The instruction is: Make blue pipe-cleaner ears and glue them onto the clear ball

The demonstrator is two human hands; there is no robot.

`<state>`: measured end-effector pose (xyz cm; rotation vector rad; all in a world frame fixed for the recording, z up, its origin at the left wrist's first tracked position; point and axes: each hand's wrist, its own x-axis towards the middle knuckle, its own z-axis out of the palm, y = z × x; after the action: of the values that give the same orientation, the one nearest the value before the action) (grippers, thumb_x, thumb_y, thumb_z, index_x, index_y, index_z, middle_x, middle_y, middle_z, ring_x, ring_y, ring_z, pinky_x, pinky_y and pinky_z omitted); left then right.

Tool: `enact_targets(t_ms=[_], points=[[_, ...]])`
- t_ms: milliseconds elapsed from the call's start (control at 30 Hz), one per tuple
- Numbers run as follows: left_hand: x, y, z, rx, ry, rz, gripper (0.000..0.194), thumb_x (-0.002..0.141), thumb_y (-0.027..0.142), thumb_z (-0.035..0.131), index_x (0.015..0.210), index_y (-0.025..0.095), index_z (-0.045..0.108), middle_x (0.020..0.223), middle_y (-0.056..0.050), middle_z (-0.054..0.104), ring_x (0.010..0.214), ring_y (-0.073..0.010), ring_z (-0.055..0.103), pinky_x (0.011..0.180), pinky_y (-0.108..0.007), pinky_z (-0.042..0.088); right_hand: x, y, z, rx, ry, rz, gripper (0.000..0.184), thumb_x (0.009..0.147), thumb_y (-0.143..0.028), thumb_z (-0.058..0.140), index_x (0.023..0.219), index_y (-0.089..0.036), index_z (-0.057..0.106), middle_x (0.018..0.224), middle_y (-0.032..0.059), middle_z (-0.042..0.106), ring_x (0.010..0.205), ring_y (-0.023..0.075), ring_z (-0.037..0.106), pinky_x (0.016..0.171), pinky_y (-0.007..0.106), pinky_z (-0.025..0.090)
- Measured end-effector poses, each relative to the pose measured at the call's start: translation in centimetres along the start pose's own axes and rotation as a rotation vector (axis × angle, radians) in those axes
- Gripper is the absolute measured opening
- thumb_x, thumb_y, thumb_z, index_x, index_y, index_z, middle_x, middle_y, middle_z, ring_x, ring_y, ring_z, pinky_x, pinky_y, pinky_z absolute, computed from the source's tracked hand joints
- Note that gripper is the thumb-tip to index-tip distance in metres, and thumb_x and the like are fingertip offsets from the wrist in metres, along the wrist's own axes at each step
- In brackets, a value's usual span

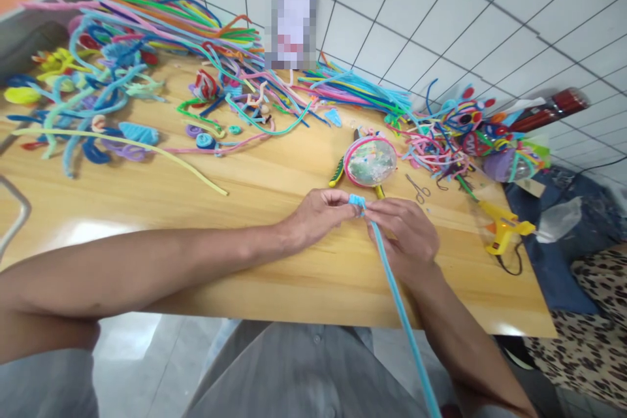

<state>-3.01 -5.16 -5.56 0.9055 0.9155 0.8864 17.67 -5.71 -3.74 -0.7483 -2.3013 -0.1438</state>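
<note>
Between my two hands is a light blue pipe cleaner [392, 274], its near end folded into a small compact piece. My left hand [321, 212] pinches that folded piece from the left. On its other side my right hand [404, 228] has its fingers closed on the pipe cleaner just beside the fold. The long free length runs down past my right forearm, over the table's front edge. Just beyond my hands lies a clear round container with a pink rim [371, 162]. Fingers partly cover the folded piece.
Behind the hands are pliers with green-yellow handles [336, 172] and small scissors [418, 189]. A yellow glue gun [504, 225] lies at the right. Bundles of coloured pipe cleaners [161, 19] line the wall, where a phone [292, 19] stands. Twisted shapes [105, 78] cover the left.
</note>
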Motion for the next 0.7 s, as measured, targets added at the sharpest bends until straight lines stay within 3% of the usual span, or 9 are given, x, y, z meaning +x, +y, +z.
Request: enact_targets(t_ms=[367, 700], points=[[0.38, -0.63, -0.11, -0.116, -0.010, 0.001, 0.024, 0.071, 0.039, 0.079, 0.078, 0.017, 0.073, 0.062, 0.004, 0.058, 0.056, -0.0081, 0.045, 0.056, -0.024, 0.033, -0.26, 0.35, 0.28, -0.095, -0.014, -0.076, 0.039, 0.090, -0.003, 0.072, 0.120, -0.029, 0.071, 0.112, 0.0037, 0.085, 0.105, 0.0240, 0.078, 0.090, 0.041, 0.063], [0.17, 0.07, 0.07, -0.164, -0.073, 0.025, 0.036, 0.071, 0.049, 0.086, 0.081, 0.016, 0.075, 0.068, 0.003, 0.061, 0.059, -0.0074, 0.047, 0.057, -0.025, 0.033, -0.02, 0.44, 0.03, -0.072, 0.041, -0.053, 0.039, 0.087, -0.001, 0.074, 0.117, -0.027, 0.072, 0.124, 0.0102, 0.079, 0.113, 0.0266, 0.076, 0.096, 0.044, 0.062]])
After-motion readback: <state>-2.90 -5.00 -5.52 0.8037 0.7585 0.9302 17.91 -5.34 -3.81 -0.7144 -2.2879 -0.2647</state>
